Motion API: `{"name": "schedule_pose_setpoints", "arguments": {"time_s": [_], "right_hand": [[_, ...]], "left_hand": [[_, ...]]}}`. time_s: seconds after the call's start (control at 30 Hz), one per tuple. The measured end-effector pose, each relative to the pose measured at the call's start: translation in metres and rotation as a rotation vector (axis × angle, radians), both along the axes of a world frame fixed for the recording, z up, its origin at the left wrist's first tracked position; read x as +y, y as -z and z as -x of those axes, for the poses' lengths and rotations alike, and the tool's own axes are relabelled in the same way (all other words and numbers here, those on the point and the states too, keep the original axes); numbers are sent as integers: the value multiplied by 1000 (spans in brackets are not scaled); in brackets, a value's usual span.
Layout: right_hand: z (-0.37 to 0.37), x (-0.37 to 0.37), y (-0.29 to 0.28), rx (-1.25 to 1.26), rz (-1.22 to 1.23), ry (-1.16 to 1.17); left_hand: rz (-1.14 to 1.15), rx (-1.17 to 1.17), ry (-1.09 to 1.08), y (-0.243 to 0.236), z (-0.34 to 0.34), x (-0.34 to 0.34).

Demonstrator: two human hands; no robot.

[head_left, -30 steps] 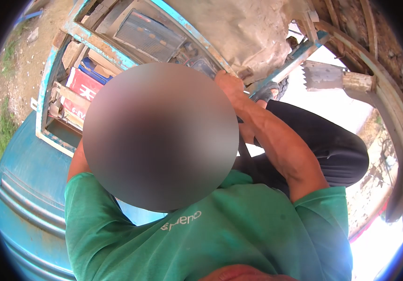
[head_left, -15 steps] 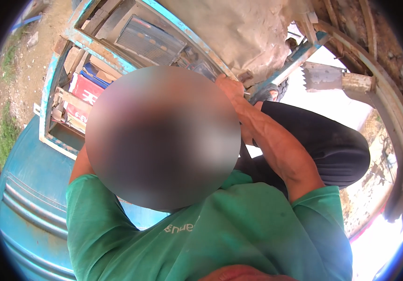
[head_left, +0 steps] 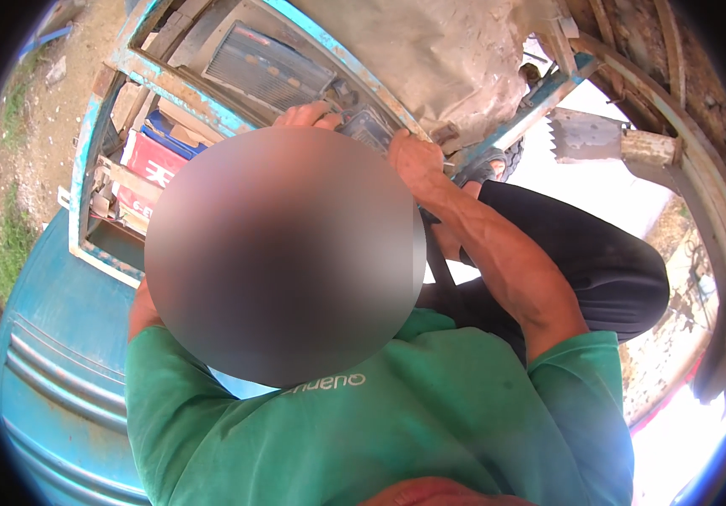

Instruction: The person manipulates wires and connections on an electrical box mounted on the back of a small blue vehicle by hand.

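Note:
My right hand (head_left: 416, 160) is closed, its curled fingers against the lower end of a worn blue metal frame (head_left: 342, 42). What it grips, if anything, is hidden. Above the large blurred patch, the bent fingers of my left hand (head_left: 308, 115) show, drawn together over the inside of the frame. The rest of that hand is covered by the blur. Close to these fingers lie a ribbed grey panel (head_left: 270, 67) and a dusty part with a clear cover (head_left: 367, 128).
Left of my hands, the frame's other opening holds a red carton (head_left: 145, 169) and a blue item (head_left: 170, 135). A blue ribbed metal panel (head_left: 59, 363) stands at lower left. A crumpled tan sheet (head_left: 472, 59) lies beyond the frame, and wooden beams (head_left: 650, 148) rise at right.
My left fingers have come into view above the blurred patch, beside the ribbed panel. My right hand stays at the frame's rail, almost unmoved.

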State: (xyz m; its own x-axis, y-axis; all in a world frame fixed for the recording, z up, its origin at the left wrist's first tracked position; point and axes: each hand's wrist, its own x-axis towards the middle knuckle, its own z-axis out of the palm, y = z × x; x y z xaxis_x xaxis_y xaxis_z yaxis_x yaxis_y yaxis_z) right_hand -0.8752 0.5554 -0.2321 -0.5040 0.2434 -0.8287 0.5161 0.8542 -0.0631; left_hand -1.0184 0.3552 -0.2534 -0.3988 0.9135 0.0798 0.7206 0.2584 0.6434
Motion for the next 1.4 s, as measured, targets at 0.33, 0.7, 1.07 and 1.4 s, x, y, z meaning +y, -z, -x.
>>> {"name": "schedule_pose_setpoints", "arguments": {"time_s": [0.33,0.7,1.07,1.4], "right_hand": [[-5,0,8,-23,-35,39],[0,-3,-26,29,-61,46],[-43,-71,-30,96,431,428],[-65,-79,33,-40,415,580]], "left_hand": [[53,78,217,18,28,52],[292,108,262,25,22,54],[278,131,230,21,18,55],[317,177,210,19,14,55]]}}
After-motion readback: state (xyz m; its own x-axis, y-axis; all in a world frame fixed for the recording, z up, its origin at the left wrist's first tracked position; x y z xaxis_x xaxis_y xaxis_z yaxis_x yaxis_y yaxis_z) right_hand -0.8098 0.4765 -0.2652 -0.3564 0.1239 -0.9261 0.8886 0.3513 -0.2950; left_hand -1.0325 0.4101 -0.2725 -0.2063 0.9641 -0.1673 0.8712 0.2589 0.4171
